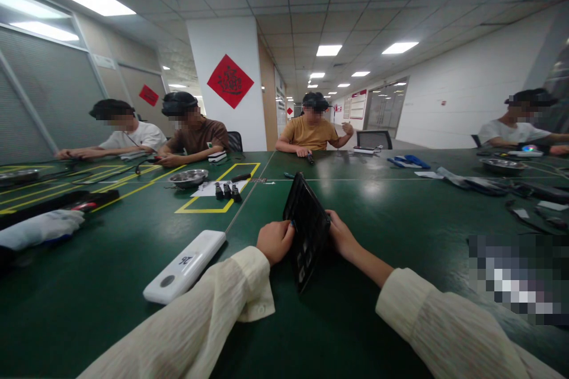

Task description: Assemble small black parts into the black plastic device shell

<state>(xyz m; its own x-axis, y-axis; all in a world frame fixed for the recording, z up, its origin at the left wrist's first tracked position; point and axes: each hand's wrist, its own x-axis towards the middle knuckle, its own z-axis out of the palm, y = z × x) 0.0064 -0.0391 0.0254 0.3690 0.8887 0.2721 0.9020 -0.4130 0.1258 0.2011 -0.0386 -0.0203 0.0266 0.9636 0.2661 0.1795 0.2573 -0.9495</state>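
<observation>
A flat black case [306, 231], its inner face divided into small compartments, is held up on edge above the table in front of me. My right hand [341, 233] grips its right side, with the fingers partly hidden behind it. On the other side, my left hand [275, 241] is closed, its fingertips against the compartmented face. A small bluish spot shows at those fingertips, too small to name. Left of my left forearm lies a white power bank [186, 266] marked 26.
Several black cylindrical parts [227, 192] stand on paper inside a yellow-taped area, beside a metal bowl [188, 178]. A white glove [42, 228] lies at far left. Several people sit around the green table [368, 207]. Blue items [408, 161] and cables lie to the right.
</observation>
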